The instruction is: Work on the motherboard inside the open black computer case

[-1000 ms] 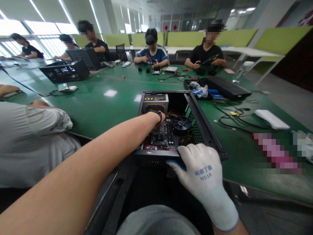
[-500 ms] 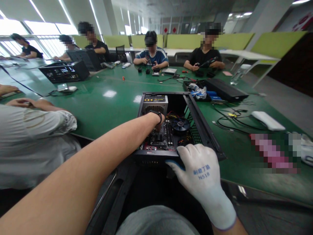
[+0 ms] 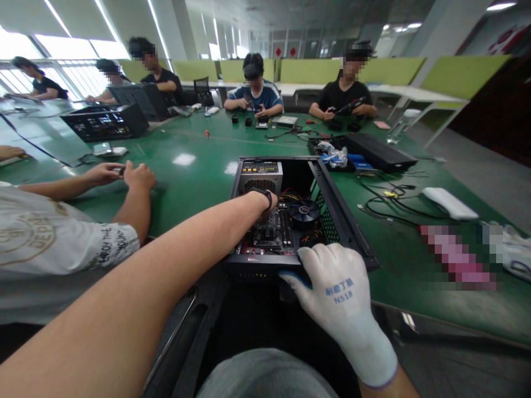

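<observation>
An open black computer case (image 3: 344, 221) lies at the table's near edge. Inside it are a power supply (image 3: 261, 176) at the back left, a motherboard (image 3: 267, 235) and a round black fan (image 3: 304, 211). My bare left hand (image 3: 269, 205), with a black band at the wrist, reaches into the case beside the power supply; its fingers are hidden. My right hand (image 3: 332, 276), in a white glove, grips the case's near edge, fingers over the rim and thumb at the front.
On the green table (image 3: 186, 193), cables (image 3: 385, 199), a white box (image 3: 450, 203) and an open black tray with gloves (image 3: 332, 155) lie to the right. At the left a person's hands (image 3: 139, 176) hold a small dark object. Several people sit beyond.
The person at the left has moved their arms forward over the table, and both their hands now show. The view has shifted slightly. My hands keep their places on the case.
</observation>
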Available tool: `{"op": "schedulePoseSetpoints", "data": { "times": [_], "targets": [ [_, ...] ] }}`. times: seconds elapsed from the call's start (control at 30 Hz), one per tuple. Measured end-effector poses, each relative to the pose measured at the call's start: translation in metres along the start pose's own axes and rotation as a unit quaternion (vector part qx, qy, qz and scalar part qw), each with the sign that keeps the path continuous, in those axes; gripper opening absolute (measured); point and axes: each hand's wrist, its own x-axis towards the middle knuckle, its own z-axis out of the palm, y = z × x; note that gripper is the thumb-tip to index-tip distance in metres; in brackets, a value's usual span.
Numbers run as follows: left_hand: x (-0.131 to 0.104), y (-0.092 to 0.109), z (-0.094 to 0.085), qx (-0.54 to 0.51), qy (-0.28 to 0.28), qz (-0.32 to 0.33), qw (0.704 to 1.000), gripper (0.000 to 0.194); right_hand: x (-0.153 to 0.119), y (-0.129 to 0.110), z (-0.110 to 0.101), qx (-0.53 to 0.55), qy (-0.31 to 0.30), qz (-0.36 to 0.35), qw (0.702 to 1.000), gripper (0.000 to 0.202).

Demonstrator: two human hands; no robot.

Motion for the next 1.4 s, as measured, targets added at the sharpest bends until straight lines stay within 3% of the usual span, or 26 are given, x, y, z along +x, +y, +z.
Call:
{"op": "schedulePoseSetpoints", "data": {
  "times": [0.37,0.5,0.63,0.83,1.03,1.2,1.4],
  "targets": [
    [-0.001,0.000,0.003,-0.027,0.015,-0.005,1.000,0.055,-0.001,0.000,0.002,0.002,0.008,-0.001,1.000,0.033],
    [-0.011,-0.006,-0.003,-0.055,0.076,0.014,0.996,0.052,0.001,0.001,0.000,-0.001,0.007,0.000,1.000,0.032],
    [-0.025,-0.024,-0.020,-0.106,0.145,0.042,0.983,0.039,0.017,0.008,0.002,-0.016,0.003,0.000,1.000,0.034],
    [-0.046,-0.063,-0.045,-0.253,0.284,0.012,0.925,0.027,0.081,0.033,0.027,-0.058,-0.031,0.012,0.998,0.045],
    [-0.062,-0.078,-0.045,-0.355,0.390,-0.010,0.850,0.029,0.180,0.063,0.066,-0.068,-0.053,0.039,0.996,0.056],
    [-0.070,-0.080,-0.038,-0.434,0.433,-0.019,0.790,0.029,0.252,0.080,0.090,-0.084,-0.079,0.072,0.991,0.047],
    [-0.083,-0.084,-0.022,-0.485,0.413,-0.001,0.770,0.027,0.294,0.093,0.102,-0.091,-0.096,0.087,0.987,0.042]
  ]
}}
